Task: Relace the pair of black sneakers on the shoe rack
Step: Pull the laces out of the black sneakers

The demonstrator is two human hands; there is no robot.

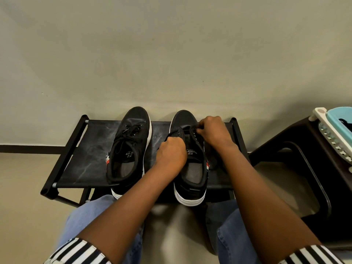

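Two black sneakers with white soles stand side by side on a low black shoe rack [80, 159], toes toward the wall. The left sneaker [129, 149] is laced, with loose black lace ends across its tongue. On the right sneaker [190, 168] the eyelet area is spread apart. My left hand [171, 153] grips that shoe's left eyelet flap near the tongue. My right hand [213, 132] pinches a black lace [192, 128] at the upper right eyelets. Both hands hide most of the lace.
The rack stands against a plain wall. A dark plastic stool [297, 168] is close on the right, with a light blue and white basket [335, 130] on top. My knees in blue jeans sit just in front of the rack.
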